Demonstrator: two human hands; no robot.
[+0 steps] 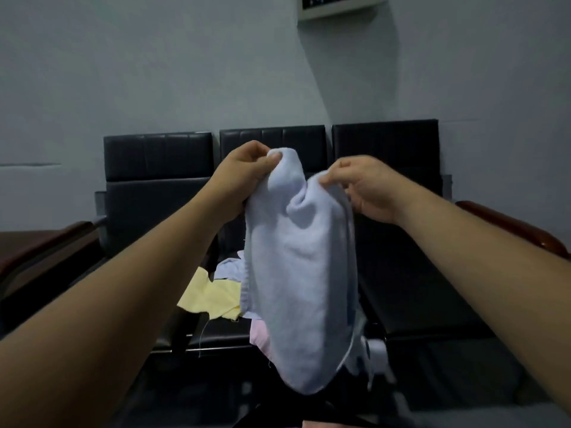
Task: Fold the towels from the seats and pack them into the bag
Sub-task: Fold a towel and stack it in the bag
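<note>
A row of black padded seats [154, 186] stands against a grey wall, beyond and below the fingers. In front of it hangs a pale blue towel [299, 273], held up in the air. It is bunched rather than flat, its top gathered at two points and its rounded lower end dangling well below the fingers. Directly beneath the fingers, on the middle seat, unfolded cloths lie loose. A yellow towel [210, 296] is toward the left and a pink towel [261, 335] is near the seat front, partly hidden behind the hanging one. The left hand [244, 177] curls its thumb and fingers round one upper bulge of the blue towel. The right hand [367, 186], near it, pinches the other bulge between thumb and fingertips, its other fingers loosely curled. No bag is in view. The grips look to be on gathered cloth, not true corners, so the fold may come out crooked or lumpy. A light pinch could also slip, dropping the towel onto the heap below.
</note>
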